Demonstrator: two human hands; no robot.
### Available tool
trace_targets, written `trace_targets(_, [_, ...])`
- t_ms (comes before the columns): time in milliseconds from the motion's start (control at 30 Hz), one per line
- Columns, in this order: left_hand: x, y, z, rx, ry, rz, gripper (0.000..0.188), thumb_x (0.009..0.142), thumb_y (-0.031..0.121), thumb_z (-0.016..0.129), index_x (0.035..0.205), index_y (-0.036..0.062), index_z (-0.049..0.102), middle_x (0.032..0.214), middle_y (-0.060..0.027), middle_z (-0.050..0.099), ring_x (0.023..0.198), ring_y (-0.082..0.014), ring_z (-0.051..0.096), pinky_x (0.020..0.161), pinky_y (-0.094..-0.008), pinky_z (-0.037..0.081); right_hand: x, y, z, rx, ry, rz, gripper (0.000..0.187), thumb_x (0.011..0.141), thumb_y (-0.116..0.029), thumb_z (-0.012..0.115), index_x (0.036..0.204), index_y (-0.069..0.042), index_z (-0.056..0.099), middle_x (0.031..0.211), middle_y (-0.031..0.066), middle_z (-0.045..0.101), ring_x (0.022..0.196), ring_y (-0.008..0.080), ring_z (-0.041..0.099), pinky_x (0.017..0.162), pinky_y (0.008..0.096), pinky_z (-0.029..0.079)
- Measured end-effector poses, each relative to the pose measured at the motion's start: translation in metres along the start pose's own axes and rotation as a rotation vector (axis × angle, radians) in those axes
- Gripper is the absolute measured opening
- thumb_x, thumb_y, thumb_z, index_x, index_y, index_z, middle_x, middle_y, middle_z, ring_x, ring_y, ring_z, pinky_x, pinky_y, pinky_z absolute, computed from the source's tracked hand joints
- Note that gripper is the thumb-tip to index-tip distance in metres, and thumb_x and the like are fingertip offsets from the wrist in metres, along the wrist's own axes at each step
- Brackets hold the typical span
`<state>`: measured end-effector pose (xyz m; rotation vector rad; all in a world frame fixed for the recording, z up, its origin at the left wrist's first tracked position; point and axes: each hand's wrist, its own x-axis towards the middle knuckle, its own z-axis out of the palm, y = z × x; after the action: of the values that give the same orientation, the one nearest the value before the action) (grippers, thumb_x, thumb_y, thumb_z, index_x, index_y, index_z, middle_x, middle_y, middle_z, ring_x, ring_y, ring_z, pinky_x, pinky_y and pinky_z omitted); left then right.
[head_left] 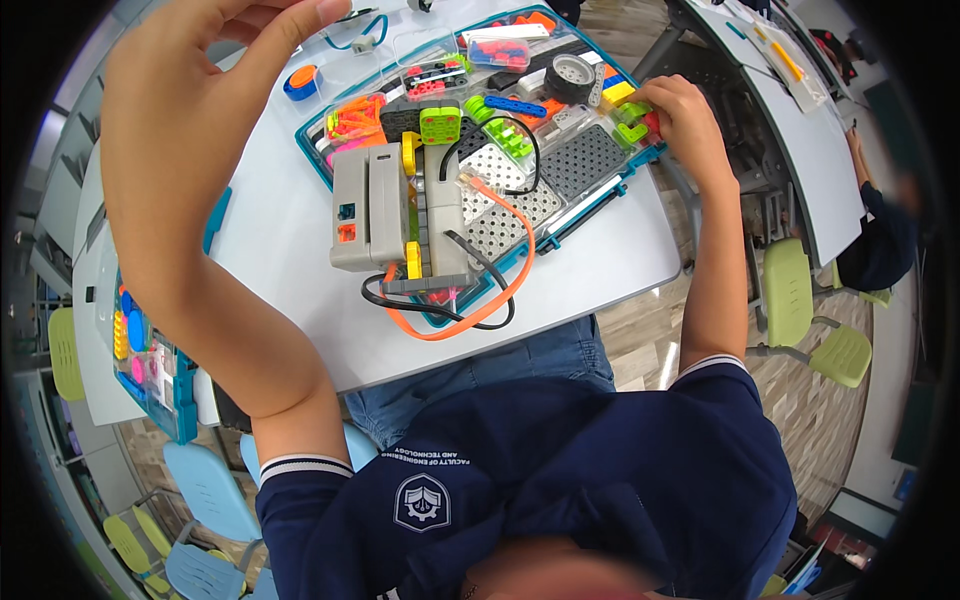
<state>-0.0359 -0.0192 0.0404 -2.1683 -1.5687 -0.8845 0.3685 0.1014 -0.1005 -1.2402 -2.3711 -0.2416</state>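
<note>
Lime green pieces (632,122) under right hand (678,112), in kit tray's (560,228) far corner.

Navy short-sleeved polo shirt; white double-stripe trim at each sleeve cuff. White shield-shaped crest with gear motif on chest, arc of small white lettering above it. Blue denim trousers below shirt hem. Forearms bare from cuffs down; no watch, bracelet or rings visible. Left hand (215,45) bare, large in view near lens, fingernails short. Right hand (672,112) bare, smaller in view, farther from lens. Collar area at lower edge blurred, detail not readable.
</note>
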Motion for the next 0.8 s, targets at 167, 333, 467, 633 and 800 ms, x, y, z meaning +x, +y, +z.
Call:
trace_targets(167, [-0.002, 0.005, 0.000, 0.053, 0.010, -0.015, 0.016, 0.091, 0.023, 0.077, 0.099, 0.0095, 0.081, 0.092, -0.0011, 0.077, 0.089, -0.0107, 0.069, 0.066, -0.0249, 0.046, -0.001, -0.010, -0.002, 0.133, -0.097, 0.102, 0.039, 0.073, 0.017, 0.054, 0.103, -0.003, 0.072, 0.109, 0.0097, 0.065, 0.106, 0.0293, 0.061, 0.094, 0.0393, 0.051])
trace_targets(333, [-0.002, 0.003, 0.000, 0.057, -0.005, 0.011, 0.015, 0.092, 0.023, 0.076, 0.100, 0.0108, 0.081, 0.093, -0.0013, 0.078, 0.090, -0.0109, 0.070, 0.066, -0.0245, 0.045, 0.002, -0.004, 0.000, 0.126, -0.142, 0.122, 0.042, 0.073, 0.019, 0.051, 0.104, -0.004, 0.068, 0.110, 0.0087, 0.061, 0.113, 0.0286, 0.057, 0.099, 0.0375, 0.048])
trace_targets(467, [-0.001, 0.000, 0.000, 0.055, 0.004, 0.050, 0.015, 0.092, 0.023, 0.076, 0.100, 0.0111, 0.081, 0.094, -0.0019, 0.078, 0.090, -0.0109, 0.070, 0.066, -0.0244, 0.046, 0.005, 0.005, 0.004, 0.153, -0.189, 0.144, 0.040, 0.073, 0.019, 0.051, 0.102, -0.004, 0.067, 0.111, 0.0086, 0.062, 0.116, 0.0291, 0.056, 0.101, 0.0366, 0.047])
trace_targets(633, [-0.002, 0.002, -0.001, 0.071, -0.015, 0.013, 0.015, 0.092, 0.023, 0.077, 0.099, 0.0096, 0.081, 0.094, -0.0026, 0.078, 0.089, -0.0109, 0.070, 0.067, -0.0245, 0.046, 0.006, 0.010, 0.003, 0.171, -0.093, 0.067, 0.033, 0.080, 0.017, 0.051, 0.101, -0.001, 0.070, 0.107, 0.0101, 0.063, 0.108, 0.0270, 0.061, 0.094, 0.0360, 0.050])
trace_targets(800, [0.000, 0.003, 0.001, 0.012, -0.010, 0.011, 0.016, 0.091, 0.022, 0.077, 0.099, 0.0088, 0.080, 0.093, -0.0026, 0.078, 0.090, -0.0107, 0.070, 0.065, -0.0244, 0.045, 0.009, 0.006, -0.011, 0.222, -0.078, 0.108, 0.016, 0.092, 0.004, 0.062, 0.102, 0.000, 0.073, 0.099, 0.0100, 0.066, 0.088, 0.0234, 0.064, 0.080, 0.0337, 0.054])
